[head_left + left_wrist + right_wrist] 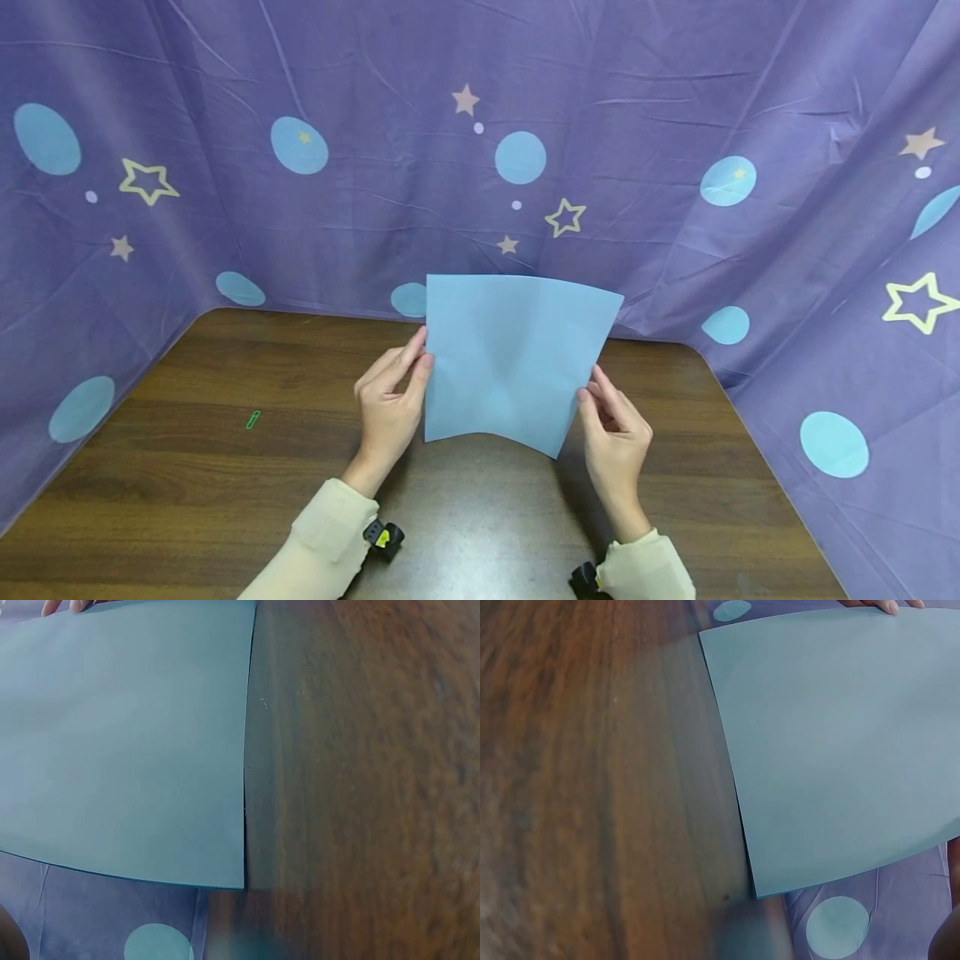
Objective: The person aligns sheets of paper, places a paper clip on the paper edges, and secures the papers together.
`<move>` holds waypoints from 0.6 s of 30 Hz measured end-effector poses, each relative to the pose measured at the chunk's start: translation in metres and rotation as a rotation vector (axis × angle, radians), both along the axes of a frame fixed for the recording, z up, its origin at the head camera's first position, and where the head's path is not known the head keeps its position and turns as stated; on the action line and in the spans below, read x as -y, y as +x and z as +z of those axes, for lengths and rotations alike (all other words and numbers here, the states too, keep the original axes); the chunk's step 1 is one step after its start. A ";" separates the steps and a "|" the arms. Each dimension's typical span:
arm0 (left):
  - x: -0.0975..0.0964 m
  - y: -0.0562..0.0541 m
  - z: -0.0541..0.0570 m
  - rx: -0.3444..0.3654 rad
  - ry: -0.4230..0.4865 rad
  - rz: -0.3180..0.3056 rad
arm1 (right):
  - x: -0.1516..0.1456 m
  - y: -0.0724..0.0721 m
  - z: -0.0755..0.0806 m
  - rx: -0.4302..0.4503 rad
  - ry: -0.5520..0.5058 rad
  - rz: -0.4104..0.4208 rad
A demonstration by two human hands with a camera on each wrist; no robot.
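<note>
A blue sheet of paper (517,358) is curving between two hands over the table (172,492), its bottom edge bowing upward in the middle. The left hand (388,404) is pinching its left edge between thumb and fingers; the right hand (618,437) is pinching the right edge the same way. A green paper clip (253,420) is lying on the table, well apart from the left hand. Pale sleeves (322,533) are covering both forearms, and a purple curtain (375,183) with stars and blue spots is hanging behind.
</note>
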State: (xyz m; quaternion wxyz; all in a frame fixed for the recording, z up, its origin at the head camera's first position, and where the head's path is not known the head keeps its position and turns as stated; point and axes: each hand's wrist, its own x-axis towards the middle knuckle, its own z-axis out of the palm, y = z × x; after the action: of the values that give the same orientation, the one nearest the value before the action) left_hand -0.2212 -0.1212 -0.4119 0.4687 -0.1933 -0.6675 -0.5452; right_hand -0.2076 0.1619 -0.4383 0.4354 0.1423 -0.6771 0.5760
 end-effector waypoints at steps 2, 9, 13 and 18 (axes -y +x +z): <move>0.000 0.000 0.000 0.002 0.000 0.000 | 0.000 0.000 0.000 -0.001 0.001 0.003; 0.001 -0.001 -0.002 0.022 -0.030 0.017 | -0.002 -0.001 -0.001 -0.001 0.017 0.002; 0.001 -0.002 -0.003 0.027 -0.034 0.015 | -0.002 -0.001 -0.001 -0.005 0.017 0.000; 0.000 -0.002 -0.004 0.023 -0.024 0.005 | -0.001 -0.001 0.000 -0.010 0.009 0.005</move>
State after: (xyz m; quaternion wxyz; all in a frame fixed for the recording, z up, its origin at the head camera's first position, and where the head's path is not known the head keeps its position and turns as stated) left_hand -0.2234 -0.1216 -0.4160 0.4599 -0.1910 -0.6799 -0.5383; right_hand -0.2084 0.1629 -0.4383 0.4369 0.1487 -0.6770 0.5733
